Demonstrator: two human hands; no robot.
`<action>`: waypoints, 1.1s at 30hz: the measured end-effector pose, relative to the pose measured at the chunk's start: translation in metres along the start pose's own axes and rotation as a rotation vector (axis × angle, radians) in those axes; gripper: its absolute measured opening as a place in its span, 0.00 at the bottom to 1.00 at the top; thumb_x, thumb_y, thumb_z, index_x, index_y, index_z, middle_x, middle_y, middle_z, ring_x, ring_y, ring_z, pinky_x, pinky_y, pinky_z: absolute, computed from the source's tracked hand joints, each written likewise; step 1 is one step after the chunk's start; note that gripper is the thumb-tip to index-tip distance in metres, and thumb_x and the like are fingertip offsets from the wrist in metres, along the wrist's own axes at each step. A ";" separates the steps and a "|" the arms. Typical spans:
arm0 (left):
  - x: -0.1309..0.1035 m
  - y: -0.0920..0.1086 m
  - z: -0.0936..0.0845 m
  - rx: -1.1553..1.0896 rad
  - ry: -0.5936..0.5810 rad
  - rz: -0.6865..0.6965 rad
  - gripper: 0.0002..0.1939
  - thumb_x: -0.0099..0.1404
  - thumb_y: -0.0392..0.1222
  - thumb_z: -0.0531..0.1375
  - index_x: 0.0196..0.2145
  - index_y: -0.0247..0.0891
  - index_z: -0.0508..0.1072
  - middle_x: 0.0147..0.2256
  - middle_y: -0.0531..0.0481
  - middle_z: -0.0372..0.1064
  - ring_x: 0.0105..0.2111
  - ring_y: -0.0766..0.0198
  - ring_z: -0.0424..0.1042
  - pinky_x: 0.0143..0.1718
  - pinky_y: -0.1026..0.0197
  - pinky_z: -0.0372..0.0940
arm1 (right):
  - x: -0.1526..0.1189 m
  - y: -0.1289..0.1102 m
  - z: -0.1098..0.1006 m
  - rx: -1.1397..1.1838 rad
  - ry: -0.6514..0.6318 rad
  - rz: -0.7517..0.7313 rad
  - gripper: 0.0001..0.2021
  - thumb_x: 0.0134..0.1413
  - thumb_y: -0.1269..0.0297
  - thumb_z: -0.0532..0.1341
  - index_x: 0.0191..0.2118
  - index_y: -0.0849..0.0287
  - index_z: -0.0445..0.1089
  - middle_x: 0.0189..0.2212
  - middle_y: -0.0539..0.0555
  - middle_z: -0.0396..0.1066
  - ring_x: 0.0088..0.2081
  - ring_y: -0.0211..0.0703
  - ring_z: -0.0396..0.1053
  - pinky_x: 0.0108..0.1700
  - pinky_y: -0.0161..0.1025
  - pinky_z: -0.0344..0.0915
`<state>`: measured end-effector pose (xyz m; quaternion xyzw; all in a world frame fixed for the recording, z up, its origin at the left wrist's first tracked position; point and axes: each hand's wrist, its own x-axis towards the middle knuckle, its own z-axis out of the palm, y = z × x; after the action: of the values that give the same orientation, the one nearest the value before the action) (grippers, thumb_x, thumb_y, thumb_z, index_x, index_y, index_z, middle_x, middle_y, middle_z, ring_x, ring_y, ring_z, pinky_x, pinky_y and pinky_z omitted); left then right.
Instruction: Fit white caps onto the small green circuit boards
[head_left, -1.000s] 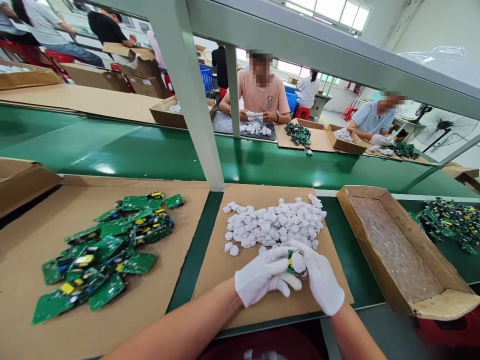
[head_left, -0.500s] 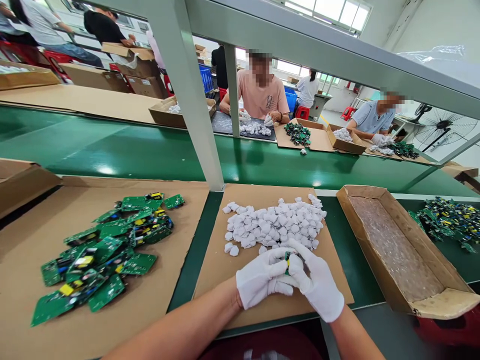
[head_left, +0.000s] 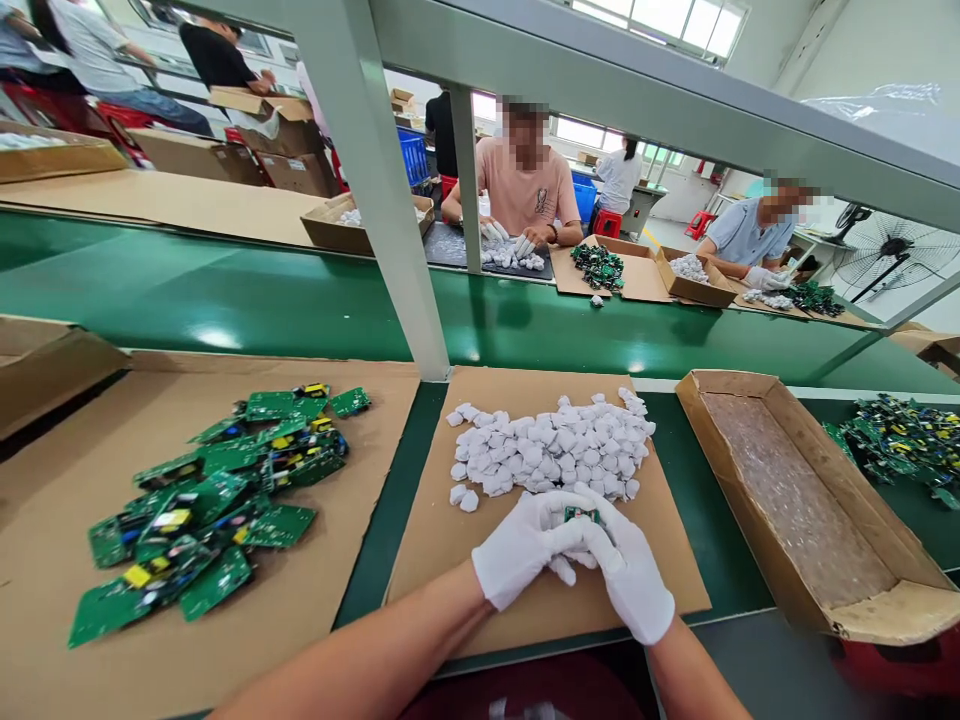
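Both my hands wear white gloves and meet over a cardboard sheet [head_left: 420,560]. Between them sits a small green circuit board [head_left: 581,514], mostly covered by the fingers. My left hand [head_left: 525,548] grips it from the left, fingers curled. From the other side my right hand [head_left: 626,565] closes on the same board. Just beyond my fingertips lies a heap of small white pieces [head_left: 551,445], one layer or more deep. Left of my arms, a pile of green circuit boards [head_left: 217,490] with yellow and black components rests on another cardboard sheet [head_left: 352,540].
An open cardboard tray [head_left: 795,500] lined with clear plastic lies to the right. Beyond it are more circuit boards [head_left: 900,445]. A grey post [head_left: 390,200] rises ahead beside the green conveyor belt [head_left: 525,330]. Across it, a person in pink [head_left: 525,190] handles white pieces.
The circuit board has turned between my fingers and now shows level rather than upright. My hands have drawn closer together around it. The heaps near me look the same.
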<state>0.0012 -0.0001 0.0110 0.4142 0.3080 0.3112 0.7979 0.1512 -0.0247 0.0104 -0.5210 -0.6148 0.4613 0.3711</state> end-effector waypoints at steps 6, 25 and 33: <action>0.001 0.001 -0.002 -0.151 -0.035 -0.022 0.20 0.57 0.49 0.61 0.45 0.37 0.68 0.33 0.44 0.72 0.31 0.61 0.73 0.26 0.66 0.66 | 0.002 0.007 -0.004 -0.007 0.049 -0.032 0.22 0.60 0.53 0.52 0.57 0.54 0.63 0.50 0.53 0.69 0.53 0.47 0.64 0.55 0.40 0.60; -0.001 0.010 0.007 0.040 -0.042 0.071 0.22 0.56 0.45 0.62 0.47 0.34 0.69 0.29 0.47 0.69 0.25 0.69 0.65 0.17 0.72 0.59 | 0.002 0.002 -0.005 0.010 0.037 0.015 0.21 0.60 0.54 0.52 0.55 0.55 0.64 0.44 0.52 0.73 0.45 0.46 0.69 0.47 0.39 0.65; -0.001 0.012 0.006 0.011 -0.082 0.063 0.20 0.59 0.48 0.59 0.45 0.34 0.69 0.29 0.47 0.66 0.26 0.69 0.65 0.18 0.72 0.61 | 0.003 0.003 -0.003 0.066 0.048 0.013 0.21 0.61 0.53 0.50 0.55 0.56 0.65 0.46 0.52 0.72 0.47 0.45 0.68 0.49 0.38 0.64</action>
<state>0.0025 0.0014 0.0242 0.4404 0.2636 0.3173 0.7974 0.1547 -0.0213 0.0089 -0.5234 -0.5867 0.4711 0.3999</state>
